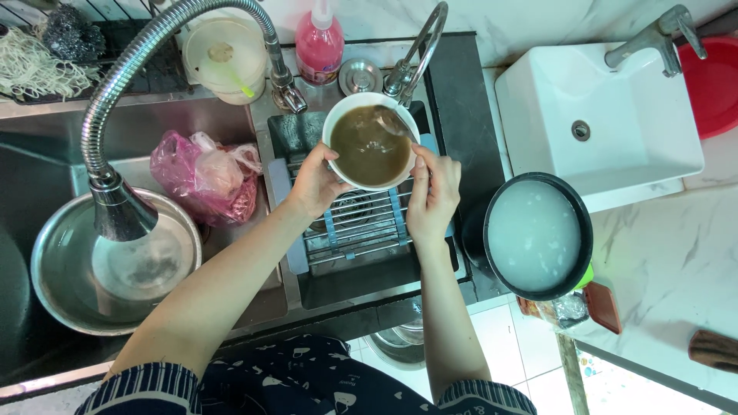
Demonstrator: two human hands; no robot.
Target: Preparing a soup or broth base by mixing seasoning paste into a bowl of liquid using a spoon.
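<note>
My left hand [311,184] grips the near left rim of a white bowl [335,123] filled with brown liquid, held above a sink rack [361,230]. My right hand [434,192] holds a metal spoon [393,123] by its handle, with the spoon's bowl dipped in the brown liquid at the bowl's right side. A small curved tap [419,50] stands just behind the bowl.
A black pot [536,234] of cloudy white liquid sits to the right on the counter edge. A steel bowl [54,265] and pink plastic bag [204,177] lie in the left sink under a flexible tap [131,61]. A white basin [615,115] and pink bottle [319,42] stand behind.
</note>
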